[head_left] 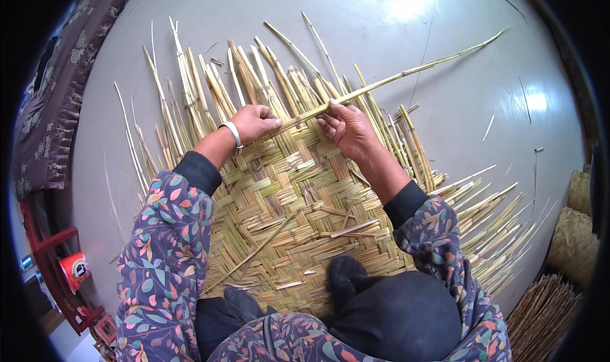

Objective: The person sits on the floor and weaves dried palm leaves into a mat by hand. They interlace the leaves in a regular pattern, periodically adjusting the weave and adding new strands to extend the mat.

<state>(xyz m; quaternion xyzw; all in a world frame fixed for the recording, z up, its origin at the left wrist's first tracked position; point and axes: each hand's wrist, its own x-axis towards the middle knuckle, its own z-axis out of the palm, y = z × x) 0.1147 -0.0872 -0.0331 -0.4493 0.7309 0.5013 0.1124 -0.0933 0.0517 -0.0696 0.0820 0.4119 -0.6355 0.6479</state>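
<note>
A long, pale green-yellow plant stalk (395, 77) slants across the far part of a woven mat (310, 181), its thin tip reaching out to the upper right over the floor. My right hand (348, 126) pinches this stalk between thumb and fingers near its middle. At its lower left end, my left hand (257, 123) has its fingertips closed on it. Flat split stalks cross in a diagonal weave over the mat. Beyond both hands, loose stalk ends (248, 71) fan out from the mat's far edge.
More stalk ends (495, 219) spread out on the right. Cut scraps (352, 228) and a thin stalk (257, 250) lie on the weave by my shoes (348, 271). A stalk bundle (543, 305) is at lower right. Patterned cloth (57, 90) hangs left, above a red wooden frame (52, 243).
</note>
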